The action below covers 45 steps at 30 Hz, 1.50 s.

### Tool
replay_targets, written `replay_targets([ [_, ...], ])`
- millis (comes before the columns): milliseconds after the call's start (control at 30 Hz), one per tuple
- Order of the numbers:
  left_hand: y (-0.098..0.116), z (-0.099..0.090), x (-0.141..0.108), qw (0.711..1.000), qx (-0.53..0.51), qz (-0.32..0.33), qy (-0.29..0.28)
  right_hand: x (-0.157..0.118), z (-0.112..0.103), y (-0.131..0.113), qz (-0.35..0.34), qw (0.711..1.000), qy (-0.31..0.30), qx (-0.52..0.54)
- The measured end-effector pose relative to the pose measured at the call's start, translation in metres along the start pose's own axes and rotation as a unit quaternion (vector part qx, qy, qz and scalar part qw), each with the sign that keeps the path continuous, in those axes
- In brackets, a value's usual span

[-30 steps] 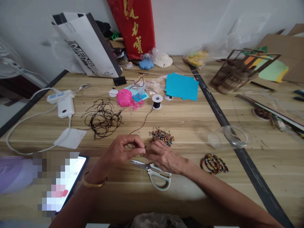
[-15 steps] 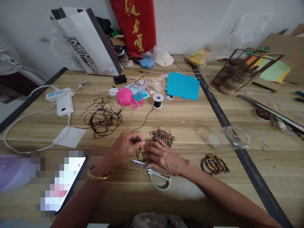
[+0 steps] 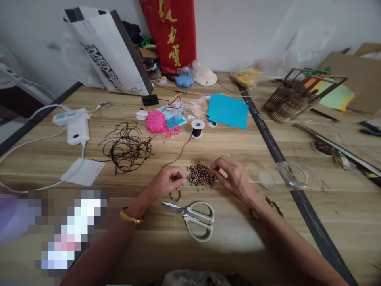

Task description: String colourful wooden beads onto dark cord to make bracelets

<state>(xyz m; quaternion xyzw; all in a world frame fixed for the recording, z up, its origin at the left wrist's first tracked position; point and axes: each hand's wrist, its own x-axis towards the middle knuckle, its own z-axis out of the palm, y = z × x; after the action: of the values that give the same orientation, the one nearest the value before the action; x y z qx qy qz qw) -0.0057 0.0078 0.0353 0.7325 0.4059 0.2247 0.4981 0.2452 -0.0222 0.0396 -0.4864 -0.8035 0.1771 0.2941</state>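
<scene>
Pinching narrowly at the thumb and fingertips, my left hand (image 3: pixel 167 182) holds the black cord (image 3: pixel 182 153), though I cannot see where the cord passes behind the fingers. The bead loop (image 3: pixel 175 201) sits directly below this grip, curved into a small ring. My right hand (image 3: pixel 233 178) is positioned opposite, thumb and forefinger narrow at the right edge of the bead pile (image 3: pixel 201 176); I cannot tell whether a bead is between them. The pile lies between both hands, its loose beads mixed in colour. Nearer to me, I locate the scissors (image 3: pixel 182 211) flat on the table (image 3: pixel 244 139), blades pointing left, handles right. Beyond the pile stands the spool (image 3: pixel 197 125), from which the cord runs toward the left hand. Left of the spool I note the tangled cords (image 3: pixel 126 151) and, farther back, the pink yarn (image 3: pixel 155 122). Blue sheets (image 3: pixel 228 111) lie to the right behind the spool. Finished bracelets (image 3: pixel 274 204) are partly hidden by my right forearm. At far right stand brown baskets (image 3: pixel 285 105); at far left lies a white power bank (image 3: pixel 77 130).
</scene>
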Motion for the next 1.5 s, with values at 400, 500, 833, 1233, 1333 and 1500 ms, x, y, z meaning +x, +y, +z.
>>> replay_targets([
  [400,0.014,0.023,0.007,0.998,-0.004,-0.023,-0.051,0.0,-0.008,-0.007,0.026,0.95,-0.23,-0.208],
  [500,0.009,0.027,0.01,0.998,-0.006,-0.019,-0.053,0.0,-0.004,-0.008,0.033,0.946,-0.241,-0.212],
  [833,-0.011,0.029,0.017,0.998,-0.061,-0.016,-0.022,-0.004,0.008,-0.007,0.005,0.947,-0.225,-0.231],
  [1233,-0.024,0.019,0.019,0.981,-0.19,-0.038,0.017,-0.009,0.021,-0.008,-0.016,0.95,-0.206,-0.235],
  [1333,-0.026,0.022,0.019,0.985,-0.17,-0.034,0.015,-0.008,0.019,-0.011,-0.028,0.967,-0.176,-0.182],
  [1500,-0.026,0.027,0.019,0.989,-0.143,-0.039,-0.009,-0.007,0.025,-0.009,-0.054,0.995,-0.082,0.03],
])
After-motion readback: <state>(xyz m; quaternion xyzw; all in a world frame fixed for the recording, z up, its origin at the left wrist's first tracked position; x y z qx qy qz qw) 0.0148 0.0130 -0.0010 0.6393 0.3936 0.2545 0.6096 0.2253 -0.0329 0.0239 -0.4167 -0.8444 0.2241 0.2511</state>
